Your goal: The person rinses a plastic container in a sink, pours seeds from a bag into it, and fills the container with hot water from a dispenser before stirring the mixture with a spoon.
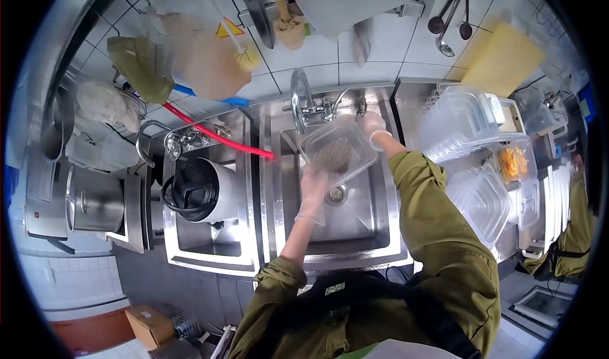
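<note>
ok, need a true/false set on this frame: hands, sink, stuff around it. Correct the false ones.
1. The left hand holds a clear container over the right-hand sink. True.
2. That container is empty. False: a dark mass shows in it.
3. The right hand is at the back of the sink, near the tap fittings. True.
4. The red hose is tightly coiled. False: it stretches out in a gentle curve.
5. Stacked clear containers are left of both sinks. False: they are to the right.

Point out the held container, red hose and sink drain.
Clear plastic container (362,154): head view, on its bare right-hand side.
Red hose (221,139): head view, midway along its length.
Sink drain (337,195): head view, centre.
</note>
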### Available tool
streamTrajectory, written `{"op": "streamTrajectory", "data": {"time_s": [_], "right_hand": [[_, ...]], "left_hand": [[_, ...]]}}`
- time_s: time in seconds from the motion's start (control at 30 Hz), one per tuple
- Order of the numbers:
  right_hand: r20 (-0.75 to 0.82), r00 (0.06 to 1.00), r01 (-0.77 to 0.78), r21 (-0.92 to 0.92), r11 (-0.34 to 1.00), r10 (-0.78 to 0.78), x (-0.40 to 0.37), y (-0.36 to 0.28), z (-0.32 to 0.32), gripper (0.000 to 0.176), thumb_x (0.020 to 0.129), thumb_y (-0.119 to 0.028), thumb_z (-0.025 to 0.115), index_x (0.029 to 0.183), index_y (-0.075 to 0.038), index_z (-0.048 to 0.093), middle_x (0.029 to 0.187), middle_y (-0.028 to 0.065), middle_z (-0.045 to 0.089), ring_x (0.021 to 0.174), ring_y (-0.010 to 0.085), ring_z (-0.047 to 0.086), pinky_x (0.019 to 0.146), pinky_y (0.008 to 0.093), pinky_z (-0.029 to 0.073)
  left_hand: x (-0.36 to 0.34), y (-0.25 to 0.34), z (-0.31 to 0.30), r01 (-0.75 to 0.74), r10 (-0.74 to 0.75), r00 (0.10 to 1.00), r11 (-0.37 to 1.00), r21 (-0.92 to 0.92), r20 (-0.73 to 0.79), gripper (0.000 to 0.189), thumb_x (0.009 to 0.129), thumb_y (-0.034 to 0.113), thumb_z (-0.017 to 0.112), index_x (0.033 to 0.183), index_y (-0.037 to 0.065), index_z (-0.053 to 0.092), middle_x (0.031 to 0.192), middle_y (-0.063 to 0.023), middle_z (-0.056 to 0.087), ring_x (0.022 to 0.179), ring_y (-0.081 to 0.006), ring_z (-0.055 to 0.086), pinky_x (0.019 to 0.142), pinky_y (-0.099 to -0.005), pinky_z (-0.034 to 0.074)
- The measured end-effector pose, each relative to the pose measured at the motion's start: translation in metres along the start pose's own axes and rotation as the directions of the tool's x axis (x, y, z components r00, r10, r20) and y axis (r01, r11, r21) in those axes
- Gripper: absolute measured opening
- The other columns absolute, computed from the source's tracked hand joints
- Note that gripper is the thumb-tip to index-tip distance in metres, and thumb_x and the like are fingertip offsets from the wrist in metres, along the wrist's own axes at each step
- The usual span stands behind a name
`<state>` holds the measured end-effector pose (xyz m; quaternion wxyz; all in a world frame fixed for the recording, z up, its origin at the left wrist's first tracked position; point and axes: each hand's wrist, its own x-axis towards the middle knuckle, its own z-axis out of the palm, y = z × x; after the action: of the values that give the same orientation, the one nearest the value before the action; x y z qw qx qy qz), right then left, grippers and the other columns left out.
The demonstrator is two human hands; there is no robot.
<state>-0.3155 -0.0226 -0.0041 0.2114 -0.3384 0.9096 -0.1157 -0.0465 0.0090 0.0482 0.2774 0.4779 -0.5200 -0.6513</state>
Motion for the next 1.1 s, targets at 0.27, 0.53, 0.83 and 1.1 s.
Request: {"op": "streamTrajectory", "data": {"time_s": [0.27, 0.53, 0.83, 1.1], "right_hand": [[0.015, 0.989, 0.146, -0.151, 0.978, -0.145, -0.002, -0.007, -0.008, 0.023, 0.080, -0.013, 0.047, 0.092, -0.006, 0.065, 0.099, 0.0155, 0.062, 0.095, 0.0305, 0.059, 0.080, 0.0384, 0.048], [0.051, 0.986, 0.166, -0.263, 0.950, -0.159, -0.007, -0.010, -0.016, 0.022, 0.081, -0.013, 0.049, 0.094, -0.009, 0.065, 0.100, 0.0126, 0.062, 0.096, 0.0272, 0.059, 0.080, 0.0348, 0.049], [0.104, 0.986, 0.147, -0.212, 0.966, -0.127, -0.010, -0.015, -0.024, 0.030, 0.085, -0.026, 0.043, 0.098, -0.009, 0.064, 0.102, 0.0125, 0.062, 0.097, 0.0269, 0.059, 0.082, 0.0352, 0.047], [0.036, 0.984, 0.176, -0.180, 0.968, -0.172, -0.014, -0.016, -0.023, 0.040, 0.087, -0.034, 0.037, 0.089, -0.004, 0.065, 0.095, 0.0165, 0.062, 0.091, 0.0312, 0.059, 0.080, 0.0387, 0.047]], "left_hand": [[0.005, 0.028, 0.009, -0.064, 0.063, 0.998, 0.995, -0.072, -0.016, 0.042, 0.073, -0.003, 0.041, 0.115, -0.004, 0.040, 0.105, -0.0130, 0.048, 0.083, -0.0206, 0.057, 0.057, -0.0284, 0.056], [0.021, 0.021, 0.006, -0.008, 0.003, 0.997, 0.997, -0.075, -0.075, 0.030, 0.072, -0.003, 0.044, 0.102, -0.006, 0.044, 0.092, -0.0126, 0.051, 0.076, -0.0164, 0.056, 0.055, -0.0279, 0.054], [0.018, 0.027, 0.004, -0.028, 0.024, 0.999, 0.995, -0.099, -0.036, 0.040, 0.074, -0.005, 0.040, 0.113, -0.002, 0.043, 0.102, -0.0116, 0.050, 0.084, -0.0207, 0.057, 0.059, -0.0282, 0.055], [0.013, 0.027, -0.006, 0.045, -0.046, 0.999, 0.995, -0.093, -0.009, 0.043, 0.075, -0.005, 0.041, 0.118, -0.004, 0.040, 0.108, -0.0115, 0.050, 0.088, -0.0219, 0.058, 0.060, -0.0290, 0.055]]}}
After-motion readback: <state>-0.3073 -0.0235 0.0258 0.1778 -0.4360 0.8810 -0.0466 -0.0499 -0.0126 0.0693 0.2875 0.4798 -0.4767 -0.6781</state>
